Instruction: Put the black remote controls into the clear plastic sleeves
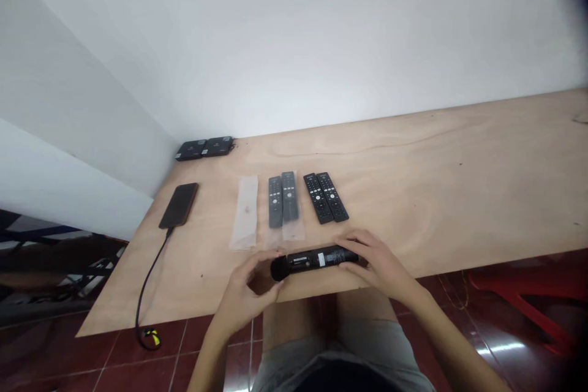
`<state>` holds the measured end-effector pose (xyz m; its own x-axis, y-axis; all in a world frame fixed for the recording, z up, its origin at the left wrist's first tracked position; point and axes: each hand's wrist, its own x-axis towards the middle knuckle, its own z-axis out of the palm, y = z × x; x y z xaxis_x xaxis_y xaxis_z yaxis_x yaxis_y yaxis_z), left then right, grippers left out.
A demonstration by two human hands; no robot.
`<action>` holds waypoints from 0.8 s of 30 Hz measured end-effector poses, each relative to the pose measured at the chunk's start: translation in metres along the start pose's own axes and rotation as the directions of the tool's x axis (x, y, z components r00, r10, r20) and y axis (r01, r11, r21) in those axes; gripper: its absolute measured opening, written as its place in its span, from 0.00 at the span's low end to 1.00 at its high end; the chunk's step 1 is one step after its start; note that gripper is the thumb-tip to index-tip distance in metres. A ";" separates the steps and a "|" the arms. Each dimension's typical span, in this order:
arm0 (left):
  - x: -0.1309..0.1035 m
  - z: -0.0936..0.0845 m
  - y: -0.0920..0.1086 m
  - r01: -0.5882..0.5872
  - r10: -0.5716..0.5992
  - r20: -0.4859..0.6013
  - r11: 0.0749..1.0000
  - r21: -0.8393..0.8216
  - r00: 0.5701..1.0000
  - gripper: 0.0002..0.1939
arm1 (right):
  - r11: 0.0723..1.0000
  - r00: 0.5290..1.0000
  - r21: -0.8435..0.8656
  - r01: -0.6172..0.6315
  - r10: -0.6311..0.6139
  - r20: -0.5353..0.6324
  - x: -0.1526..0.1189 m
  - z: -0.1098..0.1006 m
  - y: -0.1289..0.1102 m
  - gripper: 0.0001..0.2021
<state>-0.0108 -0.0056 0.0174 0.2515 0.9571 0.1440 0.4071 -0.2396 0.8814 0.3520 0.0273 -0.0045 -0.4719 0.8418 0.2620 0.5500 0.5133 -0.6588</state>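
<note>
A black remote control lies back side up along the table's near edge, with a white label on its back. My right hand is closed around its right end, thumb below and fingers above. Between the thumb and fingertips of my left hand is a dark rounded piece at the remote's left end, which looks like its battery cover. Whether it touches the remote I cannot tell. Just beyond my hands, two remotes in clear sleeves and two bare remotes lie face up, side by side.
An empty-looking translucent sleeve lies left of the sleeved remotes. Farther left is a phone with a black cable hanging over the edge. Two black boxes sit by the wall. A red stool stands at right.
</note>
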 end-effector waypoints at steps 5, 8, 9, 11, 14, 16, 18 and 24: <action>0.010 0.012 0.007 -0.111 0.116 -0.027 0.984 0.139 0.993 0.22 | 1.000 1.000 -0.012 0.012 -0.011 0.012 0.001 -0.001 -0.002 0.24; 0.019 0.026 0.010 -0.198 0.201 0.009 0.954 0.224 0.980 0.22 | 0.999 0.999 -0.025 0.023 -0.022 0.022 0.002 -0.002 -0.003 0.24; 0.021 0.030 0.011 -0.220 0.220 0.028 0.946 0.240 0.975 0.22 | 0.999 0.999 -0.029 0.025 -0.025 0.029 0.003 -0.003 -0.004 0.24; 0.023 0.036 0.011 -0.239 0.231 0.059 0.935 0.261 0.971 0.24 | 0.999 0.999 -0.030 0.027 -0.025 0.047 0.004 -0.004 -0.007 0.24; 0.024 0.038 0.011 -0.213 0.191 0.102 0.936 0.279 0.976 0.24 | 0.999 0.998 -0.025 0.027 -0.026 0.064 0.005 -0.006 -0.009 0.23; 0.024 0.037 0.012 -0.202 0.171 0.132 0.941 0.271 0.976 0.23 | 0.999 0.998 -0.025 0.030 -0.028 0.063 0.005 -0.006 -0.008 0.24; 0.024 0.037 0.012 -0.197 0.162 0.154 0.949 0.248 0.975 0.21 | 0.999 0.998 -0.025 0.032 -0.030 0.060 0.006 -0.007 -0.007 0.23; 0.031 0.045 0.014 -0.187 0.159 0.140 0.957 0.219 0.977 0.20 | 0.999 0.995 -0.015 0.041 -0.040 0.088 0.008 -0.009 -0.007 0.22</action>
<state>0.0418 0.0134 0.0140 0.4336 0.8743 0.2180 0.5352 -0.4445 0.7183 0.3508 0.0316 0.0089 -0.5520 0.8029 0.2248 0.5407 0.5500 -0.6365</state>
